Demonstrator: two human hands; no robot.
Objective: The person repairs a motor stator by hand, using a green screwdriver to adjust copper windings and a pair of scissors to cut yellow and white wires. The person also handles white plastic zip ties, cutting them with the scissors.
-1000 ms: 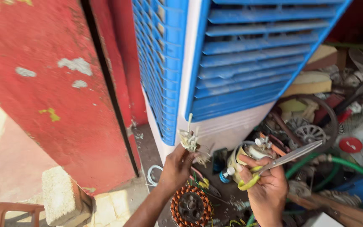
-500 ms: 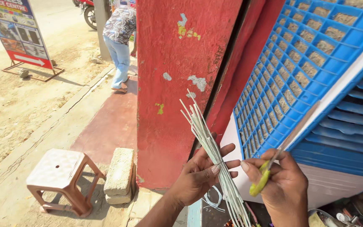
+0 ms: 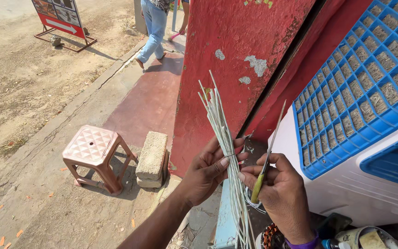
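My left hand (image 3: 210, 170) grips a bundle of thin whitish sticks (image 3: 222, 138) about halfway up its length, and the sticks fan out above it. My right hand (image 3: 279, 193) is beside it on the right, closed around a slim metal tool with a yellow-green handle (image 3: 266, 161) that points upward. The right thumb touches the bundle just below my left fingers. The lower ends of the sticks run down out of view between both hands.
A red painted wall (image 3: 240, 55) stands right behind the hands. A white and blue air cooler (image 3: 360, 110) is on the right. A pink plastic stool (image 3: 95, 154) and a concrete block (image 3: 152, 159) sit on the pavement at left. A person (image 3: 155, 25) walks away further off.
The view has swung from the cluttered parts by the cooler out toward the street. The stick bundle is now raised and held closer, with both hands pressed together on it.
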